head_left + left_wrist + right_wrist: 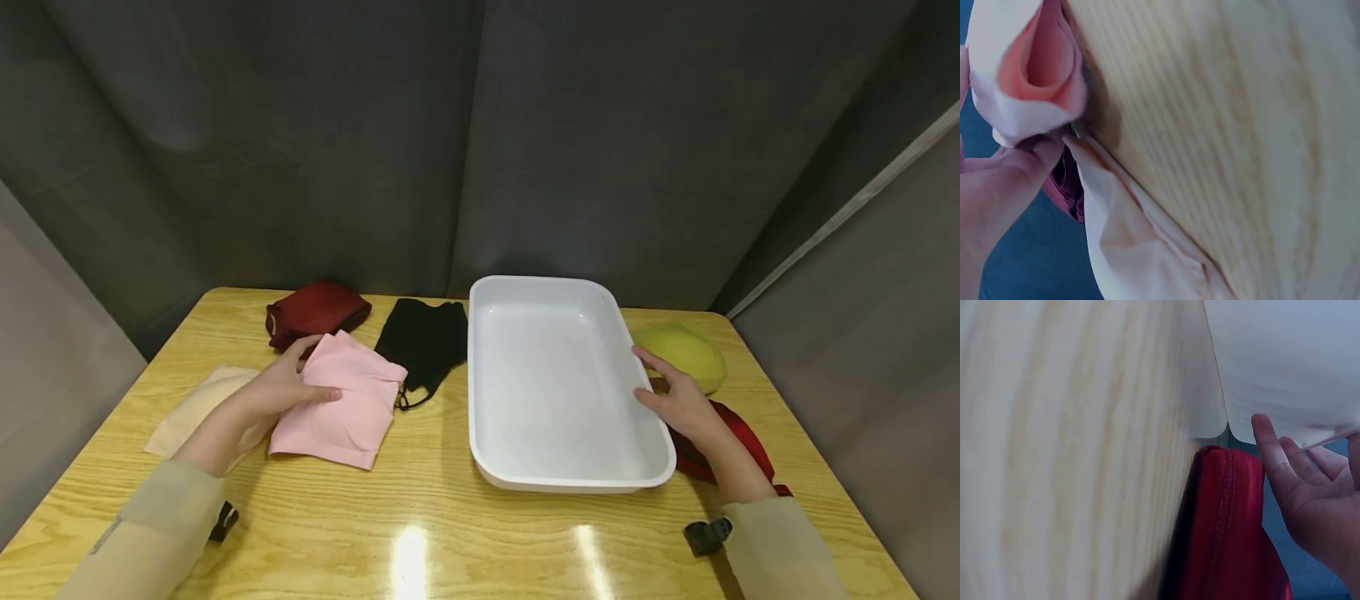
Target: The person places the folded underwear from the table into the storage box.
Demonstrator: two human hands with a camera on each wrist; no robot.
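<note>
My left hand (281, 390) grips a folded pink garment (348, 400) at its left side, thumb on top and fingers behind. In the left wrist view, the pink garment (1022, 103) bends into an open fold beside the thumb and fingers. My right hand (681, 400) touches the right rim of a white rectangular tray (558, 483). From the right wrist, its fingers (1275, 459) look fairly straight and spread along the outer side of the tray (1285, 362). No items show inside the tray.
Left of the tray lie a dark red folded garment (318, 312), a beige one (198, 404) and a black one (427, 333) with thin straps. To its right are a yellow-green item (686, 354) and a red one (746, 437). A grey curtain (337, 150) hangs behind the wooden table (337, 517).
</note>
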